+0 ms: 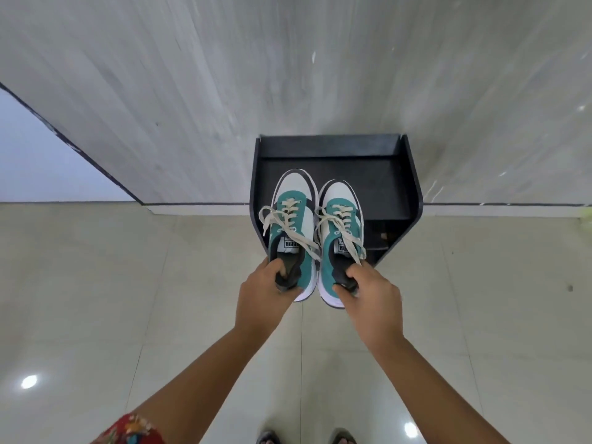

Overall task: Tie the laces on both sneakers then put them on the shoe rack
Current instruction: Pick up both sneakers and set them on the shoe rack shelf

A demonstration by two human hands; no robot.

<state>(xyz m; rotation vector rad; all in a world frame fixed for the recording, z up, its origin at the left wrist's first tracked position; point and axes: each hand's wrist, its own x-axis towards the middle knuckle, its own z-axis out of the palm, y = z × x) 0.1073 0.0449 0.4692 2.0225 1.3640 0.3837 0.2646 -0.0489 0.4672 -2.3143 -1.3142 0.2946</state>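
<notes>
My left hand (261,294) reaches up from the lower left of the frame, arm nearly straight, fingers closed around the heel collar of the left sneaker (293,232) with the thumb tucked inside the opening. That shoe is teal, white and black, toe pointing toward the top of the frame, its cream laces (282,224) knotted with the loops and ends splayed to either side. Just to its right, sides almost touching, sits the right sneaker (339,241), also laced and tied, one lace end draping down toward my knuckles. My right hand (373,298) comes in from the lower right, clamped on that shoe's heel the same way (thumb in, fingers under the white sole). Both toes overlap the top shelf of the black shoe rack (413,187) at centre right, while the heels hang out past its front edge; I cannot tell whether the soles are touching the shelf. The rack stands against a pale grey wall (192,91), on glossy cream floor tiles (96,299). A red patterned sleeve (134,427) shows at bottom left.
</notes>
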